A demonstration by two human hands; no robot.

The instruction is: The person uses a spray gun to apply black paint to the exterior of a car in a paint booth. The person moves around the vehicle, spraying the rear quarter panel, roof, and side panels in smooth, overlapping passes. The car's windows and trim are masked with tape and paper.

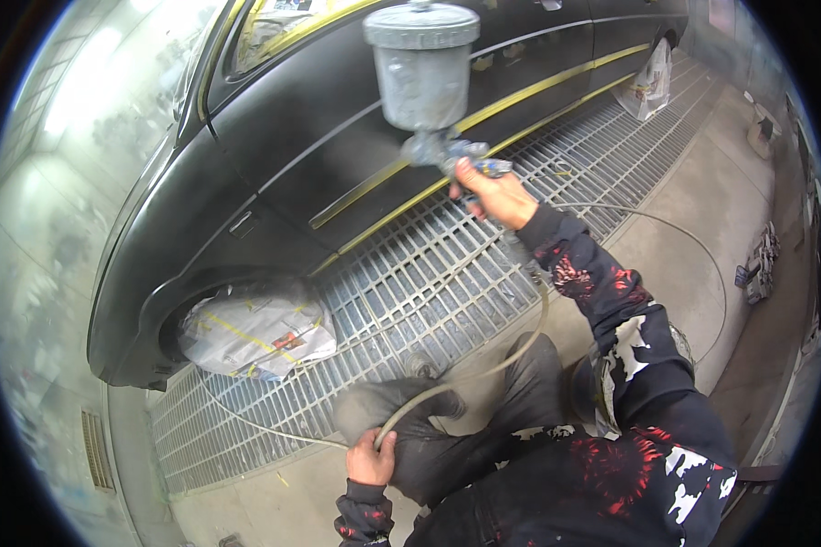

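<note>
My right hand [496, 193] grips a gravity-feed spray gun [445, 149] by its handle, its grey cup [421, 75] upright on top. The gun is beside the lower side of a dark car body [301, 137]. A faint haze shows left of the gun. My left hand [371, 459] is closed around the air hose [410, 407], low at the bottom centre; the hose curves up towards the gun. Yellow masking tape [540, 94] runs along the car's side and round its window. Paper and tape cover the front wheel [260, 335].
A metal floor grating [410, 294] runs beneath and alongside the car. The hose loops over the concrete floor [670, 253] at right. A plastic cover [650, 85] hangs at the far wheel. My bent knees are near the grating. A wall vent [97, 450] is at lower left.
</note>
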